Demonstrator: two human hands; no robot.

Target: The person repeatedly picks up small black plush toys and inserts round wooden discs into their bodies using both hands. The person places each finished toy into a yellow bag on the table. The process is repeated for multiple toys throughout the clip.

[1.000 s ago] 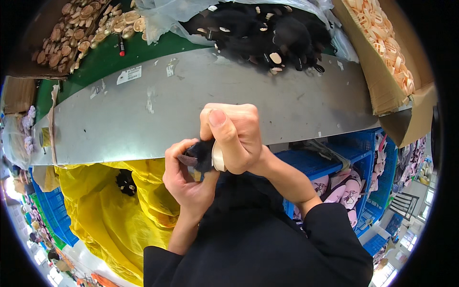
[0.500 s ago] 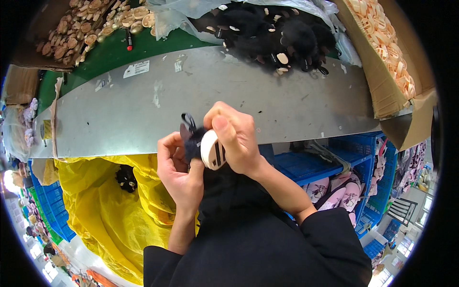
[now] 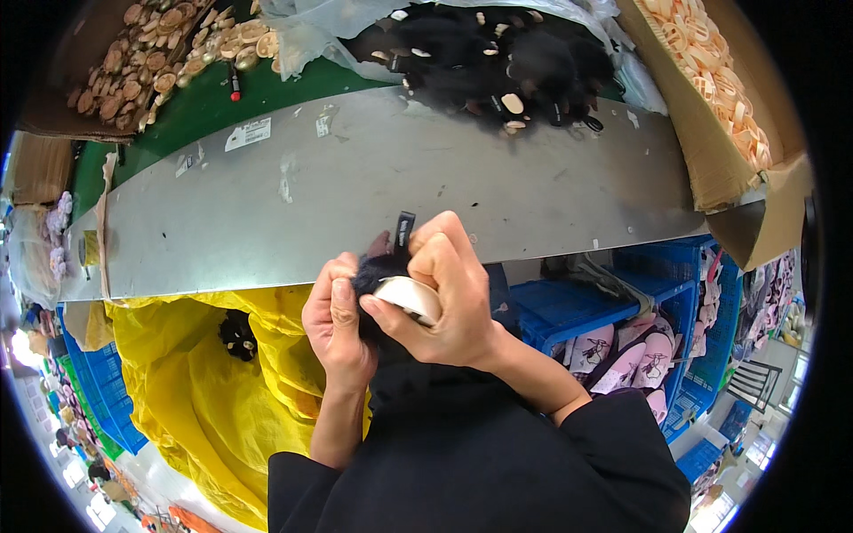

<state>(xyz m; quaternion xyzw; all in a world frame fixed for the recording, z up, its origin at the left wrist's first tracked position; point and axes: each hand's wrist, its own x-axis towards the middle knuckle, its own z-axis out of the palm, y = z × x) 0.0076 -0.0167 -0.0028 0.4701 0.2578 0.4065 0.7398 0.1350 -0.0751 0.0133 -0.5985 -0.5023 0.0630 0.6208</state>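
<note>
Near the table's front edge, both hands hold a small black plush piece (image 3: 380, 268) with a brownish ear (image 3: 380, 244) and a black ribbon loop (image 3: 404, 233) standing up from it. My left hand (image 3: 342, 324) pinches the plush from the left, thumb on top. In my right hand (image 3: 462, 306) is a cream oval plastic part (image 3: 410, 297), lying tilted against the plush, with the fingers curled over it and the thumb along its lower left edge. Fingers and fur hide where the two parts meet.
A metal table (image 3: 382, 178) carries a heap of black plush pieces (image 3: 480, 62) in clear plastic. Cartons of cream parts (image 3: 711, 80) and tan parts (image 3: 133, 71) stand at the back corners. Below are a yellow bag (image 3: 204, 391) and blue crates (image 3: 569, 311).
The cream part has turned from nearly upright to a flatter slant, its dark slots now mostly hidden. My right thumb has moved down, and the ribbon loop now stands more upright and farther right.
</note>
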